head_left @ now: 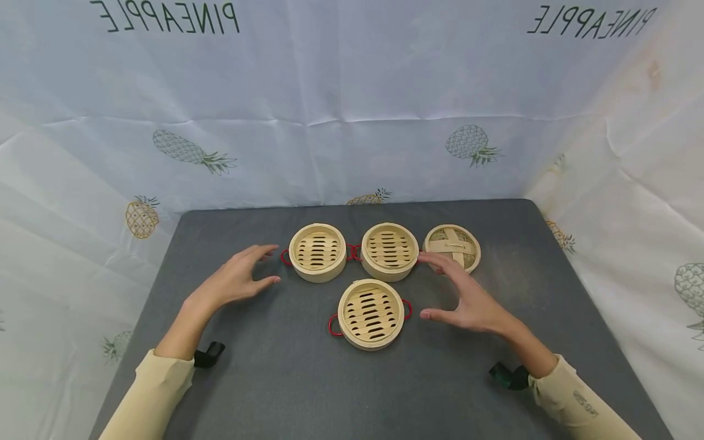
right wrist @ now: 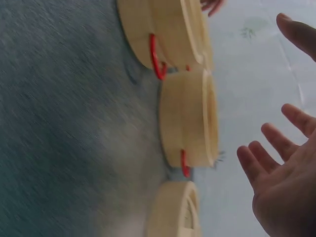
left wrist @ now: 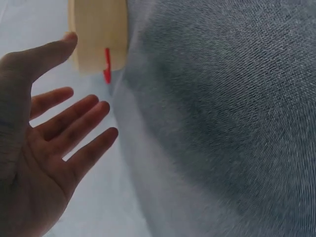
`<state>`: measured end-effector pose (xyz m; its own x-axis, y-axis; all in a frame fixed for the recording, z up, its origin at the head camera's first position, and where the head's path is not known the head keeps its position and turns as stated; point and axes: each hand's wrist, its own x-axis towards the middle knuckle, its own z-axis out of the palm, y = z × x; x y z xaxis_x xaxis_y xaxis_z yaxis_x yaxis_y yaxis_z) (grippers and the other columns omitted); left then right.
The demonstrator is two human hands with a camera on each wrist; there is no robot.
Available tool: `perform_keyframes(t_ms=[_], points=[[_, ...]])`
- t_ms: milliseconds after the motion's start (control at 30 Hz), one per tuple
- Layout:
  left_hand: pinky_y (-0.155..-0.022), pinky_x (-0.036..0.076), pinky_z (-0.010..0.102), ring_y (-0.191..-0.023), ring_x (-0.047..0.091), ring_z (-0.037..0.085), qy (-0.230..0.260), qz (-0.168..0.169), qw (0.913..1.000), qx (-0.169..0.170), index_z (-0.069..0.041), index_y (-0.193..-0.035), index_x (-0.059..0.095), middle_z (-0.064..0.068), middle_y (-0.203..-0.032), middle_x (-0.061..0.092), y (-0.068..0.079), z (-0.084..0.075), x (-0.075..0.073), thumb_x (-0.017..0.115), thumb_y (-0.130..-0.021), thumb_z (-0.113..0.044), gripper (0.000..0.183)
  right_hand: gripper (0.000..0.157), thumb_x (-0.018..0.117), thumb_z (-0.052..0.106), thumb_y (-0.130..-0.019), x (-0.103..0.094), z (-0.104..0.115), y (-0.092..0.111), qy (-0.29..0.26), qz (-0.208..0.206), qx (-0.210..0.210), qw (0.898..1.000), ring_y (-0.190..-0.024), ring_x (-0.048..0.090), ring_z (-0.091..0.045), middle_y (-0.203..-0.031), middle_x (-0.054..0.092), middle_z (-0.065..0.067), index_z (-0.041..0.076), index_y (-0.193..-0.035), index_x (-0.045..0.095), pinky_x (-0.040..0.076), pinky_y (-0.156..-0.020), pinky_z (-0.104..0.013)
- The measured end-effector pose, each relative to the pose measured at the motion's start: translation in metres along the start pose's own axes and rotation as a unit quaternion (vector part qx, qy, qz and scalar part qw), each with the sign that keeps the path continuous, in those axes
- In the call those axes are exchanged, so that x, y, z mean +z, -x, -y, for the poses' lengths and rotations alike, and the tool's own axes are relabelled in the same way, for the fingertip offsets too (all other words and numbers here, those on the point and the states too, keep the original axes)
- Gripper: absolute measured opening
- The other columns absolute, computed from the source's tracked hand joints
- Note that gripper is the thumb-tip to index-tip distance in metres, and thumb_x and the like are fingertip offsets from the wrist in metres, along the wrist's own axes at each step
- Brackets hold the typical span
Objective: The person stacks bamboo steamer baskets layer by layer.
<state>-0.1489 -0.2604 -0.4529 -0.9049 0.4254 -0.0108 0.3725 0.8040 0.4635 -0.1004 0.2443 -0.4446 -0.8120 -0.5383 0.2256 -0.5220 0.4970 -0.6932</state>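
Three round bamboo steamer baskets with slatted bottoms and red side handles sit on the dark table. The left basket [head_left: 318, 250] and the middle basket [head_left: 390, 250] stand side by side at the back, handles meeting. In front of them is the front basket [head_left: 371, 314]. A woven bamboo lid [head_left: 453, 244] lies at the back right. My left hand [head_left: 236, 278] hovers left of the left basket, fingers extended and thumb apart, holding nothing. To the right of the front basket is my right hand [head_left: 467, 299], empty, its fingers overlapping the lid's near edge in the head view.
The dark grey table [head_left: 264, 379] has rounded back corners. A white pineapple-print cloth [head_left: 341, 159] hangs behind it and at both sides. Black straps [head_left: 209, 354] show at both wrists, below the cream sleeves.
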Motion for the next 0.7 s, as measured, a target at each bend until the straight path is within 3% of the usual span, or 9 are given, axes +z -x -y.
perform_keyframes(t_ms=[167, 333, 500, 700], points=[[-0.110, 0.054, 0.064, -0.133, 0.065, 0.042, 0.013, 0.011, 0.9999, 0.000, 0.001, -0.159, 0.048, 0.026, -0.146, 0.064, -0.013, 0.006, 0.010, 0.085, -0.097, -0.031, 0.079, 0.103, 0.097, 0.027, -0.082, 0.015, -0.002, 0.002, -0.023, 0.021, 0.014, 0.999, -0.154, 0.045, -0.022, -0.170, 0.045, -0.007, 0.017, -0.167, 0.040, 0.049, -0.118, -0.048], [-0.117, 0.048, 0.067, -0.144, 0.056, 0.047, 0.028, 0.018, 0.9994, 0.008, 0.002, -0.163, 0.042, 0.028, -0.156, 0.056, -0.022, 0.005, 0.017, 0.085, -0.096, -0.032, 0.087, 0.103, 0.097, 0.030, -0.082, 0.024, -0.004, 0.003, -0.036, 0.028, 0.034, 0.998, -0.147, 0.052, -0.032, -0.170, 0.046, -0.001, 0.021, -0.167, 0.040, 0.049, -0.115, -0.059], [-0.121, 0.044, 0.069, -0.150, 0.050, 0.048, 0.042, 0.019, 0.9988, 0.014, 0.000, -0.166, 0.037, 0.028, -0.161, 0.051, -0.029, 0.004, 0.024, 0.085, -0.096, -0.031, 0.090, 0.103, 0.098, 0.029, -0.082, 0.030, -0.006, 0.003, -0.055, 0.034, 0.041, 0.997, -0.143, 0.055, -0.039, -0.169, 0.047, -0.003, 0.019, -0.167, 0.040, 0.049, -0.115, -0.059], [-0.115, 0.049, 0.065, -0.140, 0.057, 0.043, 0.058, 0.018, 0.9980, 0.017, -0.002, -0.166, 0.037, 0.026, -0.154, 0.056, -0.035, 0.004, 0.030, 0.087, -0.095, -0.032, 0.092, 0.103, 0.097, 0.024, -0.082, 0.038, -0.011, -0.001, -0.097, 0.044, 0.032, 0.994, -0.148, 0.052, -0.040, -0.169, 0.047, -0.005, 0.019, -0.167, 0.039, 0.050, -0.120, -0.052]])
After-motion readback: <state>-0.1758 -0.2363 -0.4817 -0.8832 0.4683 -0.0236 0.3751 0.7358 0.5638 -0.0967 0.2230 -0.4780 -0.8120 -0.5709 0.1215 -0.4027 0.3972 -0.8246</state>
